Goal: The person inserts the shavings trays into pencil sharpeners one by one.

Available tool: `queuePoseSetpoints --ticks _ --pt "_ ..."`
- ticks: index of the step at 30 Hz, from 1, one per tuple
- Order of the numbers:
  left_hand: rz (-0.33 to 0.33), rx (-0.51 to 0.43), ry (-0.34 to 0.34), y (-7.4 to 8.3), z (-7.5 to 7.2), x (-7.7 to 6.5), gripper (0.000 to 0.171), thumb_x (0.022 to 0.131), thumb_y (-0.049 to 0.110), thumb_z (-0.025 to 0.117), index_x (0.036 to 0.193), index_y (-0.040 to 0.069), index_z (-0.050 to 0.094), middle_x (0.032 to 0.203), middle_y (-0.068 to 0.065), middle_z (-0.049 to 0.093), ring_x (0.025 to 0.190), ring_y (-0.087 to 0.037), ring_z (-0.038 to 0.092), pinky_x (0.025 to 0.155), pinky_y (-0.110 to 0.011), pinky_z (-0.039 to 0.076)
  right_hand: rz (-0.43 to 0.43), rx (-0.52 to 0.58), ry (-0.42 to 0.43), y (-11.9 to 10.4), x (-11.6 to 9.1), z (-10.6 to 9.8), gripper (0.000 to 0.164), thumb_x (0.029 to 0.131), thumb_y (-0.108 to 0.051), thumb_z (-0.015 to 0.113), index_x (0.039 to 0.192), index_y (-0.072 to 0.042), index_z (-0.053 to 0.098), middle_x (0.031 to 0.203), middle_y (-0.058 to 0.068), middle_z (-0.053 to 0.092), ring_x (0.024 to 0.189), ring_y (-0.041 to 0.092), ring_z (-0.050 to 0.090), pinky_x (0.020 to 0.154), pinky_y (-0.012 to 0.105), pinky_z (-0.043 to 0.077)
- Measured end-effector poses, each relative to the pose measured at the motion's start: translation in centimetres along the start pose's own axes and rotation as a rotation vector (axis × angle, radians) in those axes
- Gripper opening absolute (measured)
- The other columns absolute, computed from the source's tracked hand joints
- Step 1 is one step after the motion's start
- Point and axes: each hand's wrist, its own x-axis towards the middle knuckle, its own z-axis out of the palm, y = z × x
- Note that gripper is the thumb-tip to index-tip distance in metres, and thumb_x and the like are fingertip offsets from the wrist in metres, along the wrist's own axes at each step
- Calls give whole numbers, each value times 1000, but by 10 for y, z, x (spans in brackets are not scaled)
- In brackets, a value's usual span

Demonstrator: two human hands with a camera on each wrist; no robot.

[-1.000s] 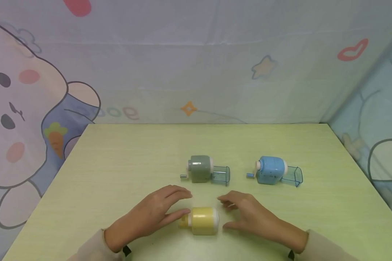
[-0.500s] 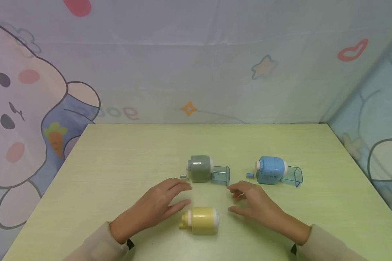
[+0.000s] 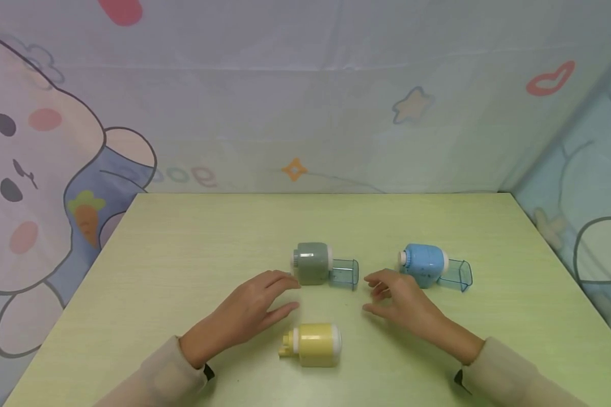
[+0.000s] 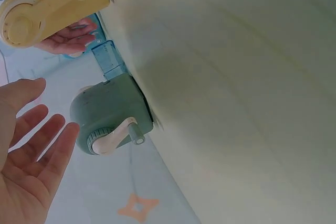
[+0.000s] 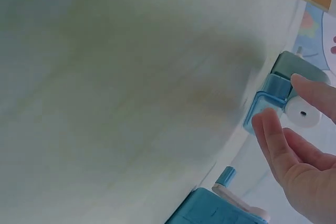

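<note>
Three crank pencil sharpeners lie on the table. The yellow pencil sharpener (image 3: pixel 317 345) is nearest the person, its crank to the left. Beyond it is the green pencil sharpener (image 3: pixel 313 264), its clear drawer (image 3: pixel 344 273) pulled out to the right. At the right is the blue pencil sharpener (image 3: pixel 424 263), also with its drawer (image 3: pixel 456 274) out. My left hand (image 3: pixel 249 308) hovers by the green sharpener's crank, fingers relaxed, hiding that crank in the head view. My right hand (image 3: pixel 402 299) hovers between the green sharpener's drawer and the blue sharpener, loosely bent. Neither hand holds anything.
The light yellow-green tabletop (image 3: pixel 198 237) ends in front of a printed cloth backdrop (image 3: pixel 244 102). More printed cloth (image 3: pixel 590 186) hangs along the right side.
Both hands have drawn away from the yellow sharpener and moved forward, the right hand also to the right. The sharpeners stay where they were.
</note>
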Motion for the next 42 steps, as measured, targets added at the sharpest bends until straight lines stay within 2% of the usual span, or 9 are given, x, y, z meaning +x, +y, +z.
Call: queuePoseSetpoints --ticks 8,14,23,32,42 --pt "4 -2 20 -9 2 8 36 79 17 72 111 9 57 111 -2 53 106 -11 47 88 -21 43 33 0 7 4 10 -3 49 70 -14 79 111 1 56 95 10 60 81 18 59 70 31 54" --pt "6 -3 16 -15 3 14 37 77 16 73 110 8 57 110 -2 53 104 -11 47 87 -20 43 40 12 17 5 13 -2 50 71 -15 79 112 1 55 92 10 58 80 20 60 69 32 54" --pt "-25 -16 40 -23 10 20 41 75 10 74 111 5 56 115 -5 52 105 -13 46 87 -20 43 45 30 26 5 20 -2 55 71 -15 79 116 2 53 95 12 58 81 21 59 68 33 54" --pt "-68 -3 52 -29 17 24 41 77 15 73 112 7 55 119 -6 49 107 -15 44 85 -22 43 37 55 18 5 24 0 60 70 -15 79 119 3 50 104 15 57 82 22 59 69 33 54" --pt "-102 13 32 -36 25 31 48 79 23 72 121 10 50 125 -9 45 109 -17 41 83 -25 44 57 88 -1 5 28 4 65 69 -14 80 123 3 48 113 17 53 83 23 59 68 33 54"
